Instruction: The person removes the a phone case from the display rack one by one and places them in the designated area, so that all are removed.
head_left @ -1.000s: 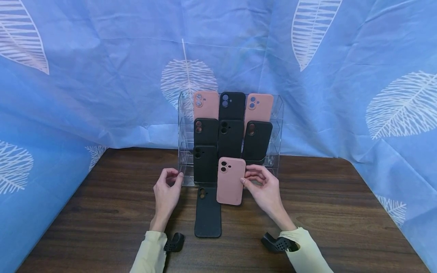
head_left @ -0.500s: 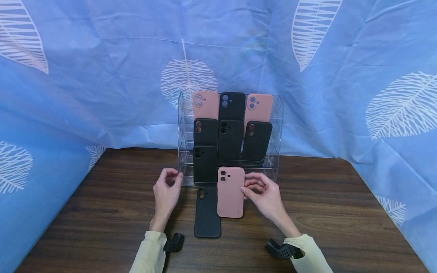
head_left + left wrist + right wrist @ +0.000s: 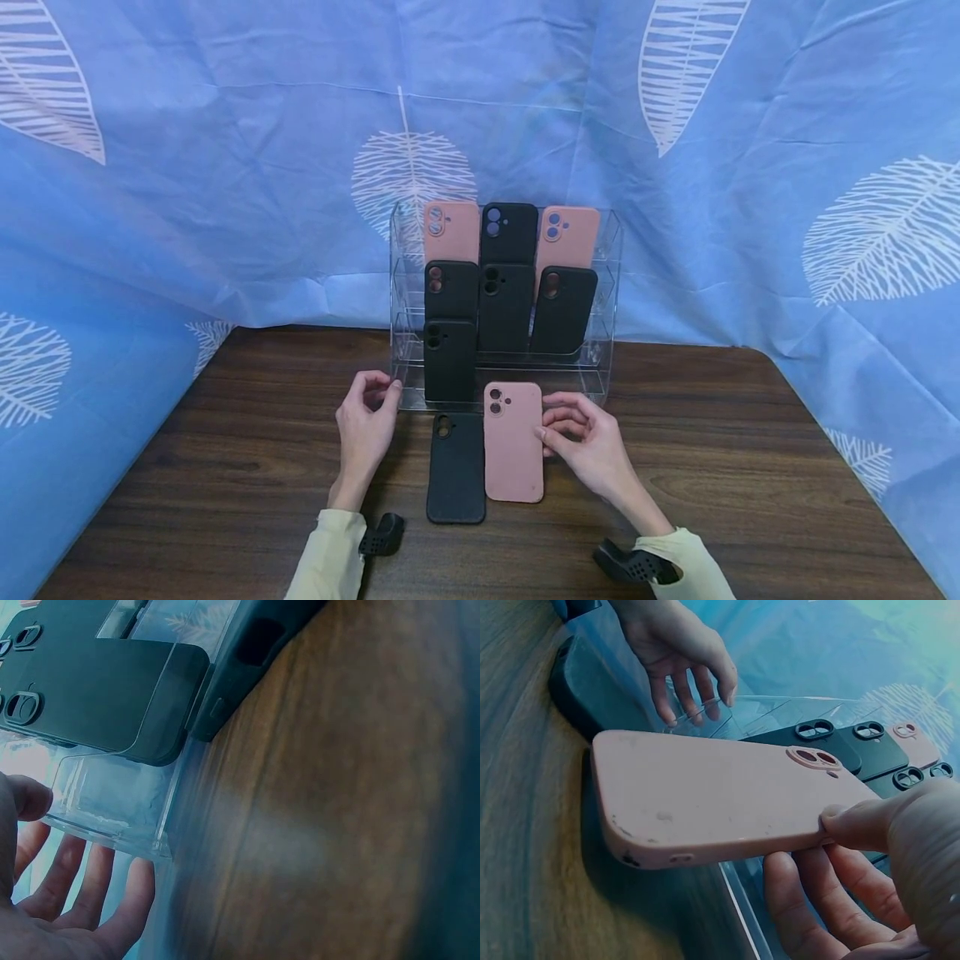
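Observation:
My right hand (image 3: 588, 442) pinches a pink phone case (image 3: 513, 442) by its right edge, thumb on the back and fingers beneath. The case's lower corner shows scuffs in the right wrist view. Beside it on the table lies a black phone case (image 3: 456, 471), partly in front of the stand. My left hand (image 3: 369, 421) grips the left side wall of a clear tiered display stand (image 3: 112, 795), its thumb inside and its fingers outside. In the stand's lowest occupied spot on the left leans another black phone case (image 3: 450, 362).
Higher in the stand, black cases (image 3: 506, 308) fill the middle tier, with pink cases (image 3: 570, 233) and a black one at the top. A blue leaf-print cloth (image 3: 262, 167) hangs behind the wooden table (image 3: 750, 467).
My right hand has drawn the pink case down and away from the stand, then slightly right, baring the lower middle of the stand. My left hand has stayed at the side wall.

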Available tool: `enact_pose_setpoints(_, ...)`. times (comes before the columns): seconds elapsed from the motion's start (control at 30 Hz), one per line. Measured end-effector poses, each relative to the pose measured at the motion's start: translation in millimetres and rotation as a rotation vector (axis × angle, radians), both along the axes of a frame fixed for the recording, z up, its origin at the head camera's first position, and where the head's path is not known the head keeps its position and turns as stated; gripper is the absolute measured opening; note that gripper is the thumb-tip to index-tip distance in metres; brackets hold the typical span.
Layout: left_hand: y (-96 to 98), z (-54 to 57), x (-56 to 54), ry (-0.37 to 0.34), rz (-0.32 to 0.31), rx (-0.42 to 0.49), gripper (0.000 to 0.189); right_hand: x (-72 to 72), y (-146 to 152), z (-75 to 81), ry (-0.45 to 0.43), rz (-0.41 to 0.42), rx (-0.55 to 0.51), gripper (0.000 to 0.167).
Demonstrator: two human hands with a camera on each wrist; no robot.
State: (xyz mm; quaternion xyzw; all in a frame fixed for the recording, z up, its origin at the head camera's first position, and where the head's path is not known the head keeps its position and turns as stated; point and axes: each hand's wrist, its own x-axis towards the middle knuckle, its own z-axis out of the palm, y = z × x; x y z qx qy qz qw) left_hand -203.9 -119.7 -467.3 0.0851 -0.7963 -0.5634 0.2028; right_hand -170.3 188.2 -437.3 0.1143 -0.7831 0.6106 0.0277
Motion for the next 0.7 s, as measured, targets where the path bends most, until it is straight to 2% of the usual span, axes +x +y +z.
enact_pose_setpoints(0.33,0.3,0.8,0.0,-0.001,-0.005,0.005,0.018,2.4,2.6,-5.5,-0.083,0.005,0.001,0.045)
enact_pose_setpoints(0.7,-0.8,2.5,0.0,-0.011,-0.014,0.009,0.019,1.6,1.4,-9.7,-0.161,0.056,0.09,0.043)
